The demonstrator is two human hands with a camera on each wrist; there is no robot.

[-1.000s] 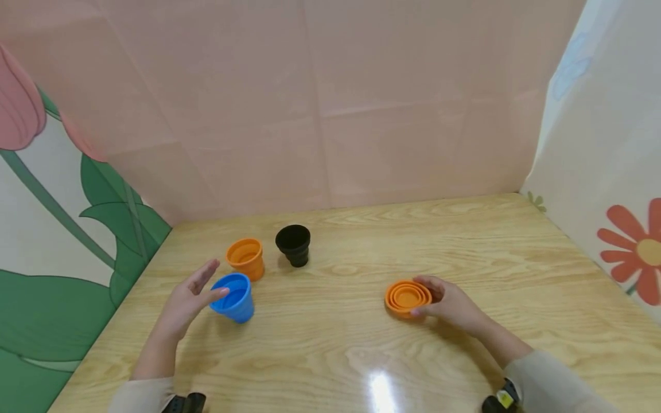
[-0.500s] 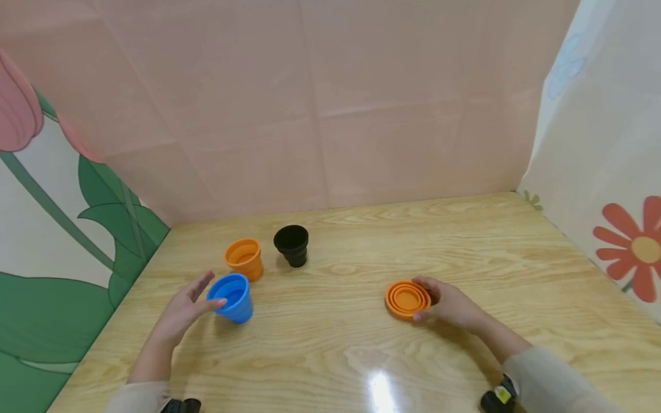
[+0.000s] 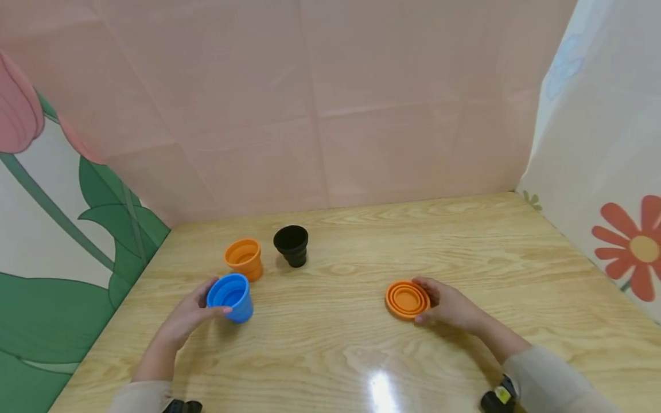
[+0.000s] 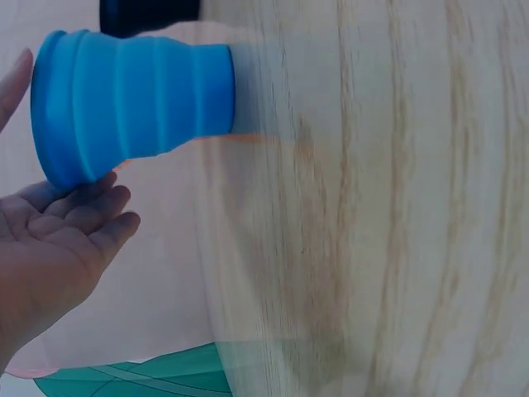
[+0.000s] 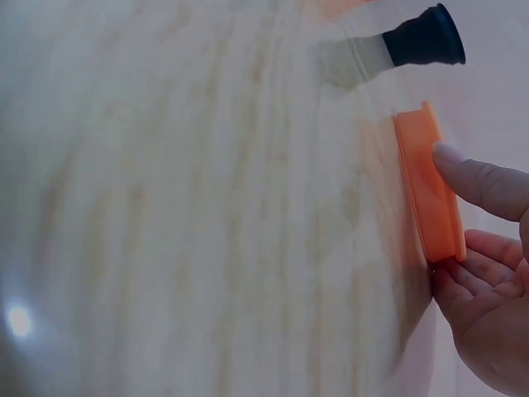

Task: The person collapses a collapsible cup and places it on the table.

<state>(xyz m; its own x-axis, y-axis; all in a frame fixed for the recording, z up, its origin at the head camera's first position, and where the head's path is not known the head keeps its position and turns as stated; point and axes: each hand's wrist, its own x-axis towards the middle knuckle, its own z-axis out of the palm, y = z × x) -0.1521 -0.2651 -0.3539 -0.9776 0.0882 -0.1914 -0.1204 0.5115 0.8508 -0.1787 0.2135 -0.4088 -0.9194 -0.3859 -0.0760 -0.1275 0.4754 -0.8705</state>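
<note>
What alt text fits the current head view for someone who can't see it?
A person's left hand reaches round an upright blue cup while the right hand holds a flat ringed orange disc by its edge on a wooden table. Behind the blue cup stand an orange cup and a black cup.

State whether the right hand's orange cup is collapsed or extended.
Collapsed: the orange cup shows nested rings from above and a low wall side-on.

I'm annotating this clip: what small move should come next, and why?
Probably a gentle closing of the left hand on the blue cup: the thumb and fingers flank its rim, and the cup stands upright on the table.
</note>
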